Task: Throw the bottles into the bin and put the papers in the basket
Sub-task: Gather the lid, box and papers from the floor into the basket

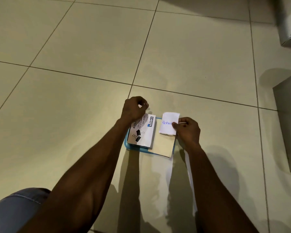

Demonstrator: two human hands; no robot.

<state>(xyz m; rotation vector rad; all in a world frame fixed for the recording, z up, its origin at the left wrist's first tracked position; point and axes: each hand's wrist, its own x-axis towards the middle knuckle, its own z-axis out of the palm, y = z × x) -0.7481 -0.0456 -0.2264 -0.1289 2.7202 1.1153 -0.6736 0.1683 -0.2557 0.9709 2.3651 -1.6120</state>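
Right hand (187,130) pinches a white paper slip (169,123) over the blue basket's (126,145) 2 o'clock corner. Left hand (134,108), fingers curled, grips a small white scrap at 11 o'clock. Binder-clip box (144,132) lies inside.

The floor (74,106) consists of large pale square tiles separated by dark grout lines. A shallow blue basket (126,144) rests directly on it, near centre. Grey furniture edges (289,128) stand on the tiles at the right and far right.
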